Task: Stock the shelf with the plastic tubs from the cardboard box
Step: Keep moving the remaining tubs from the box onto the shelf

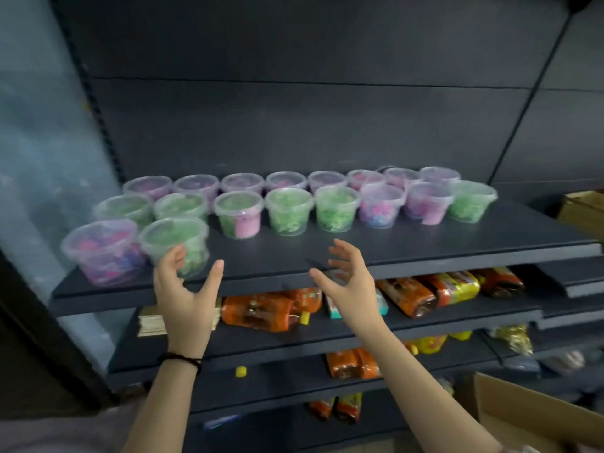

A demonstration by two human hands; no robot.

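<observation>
Hovering before the dark shelf, both hands are raised with nothing in their grasp. The left hand is released, thumb apart from loosely curved fingers, and its fingertips overlap the lower wall of a green-filled tub at the shelf's front left. Whether they touch it, I cannot tell. A black band circles that wrist. The right hand is also released, fingers spread and gently bent, near the shelf's front edge and well apart from any tub.

The clear plastic tubs stand upright with lids on, in rows across the shelf. The back row holds pink and purple contents, and the middle row is mostly green. A pink-filled tub sits just beside the green-filled one at the front. The cardboard box shows at the lower right corner, its inside hidden. Orange packets lie on the shelves below.
</observation>
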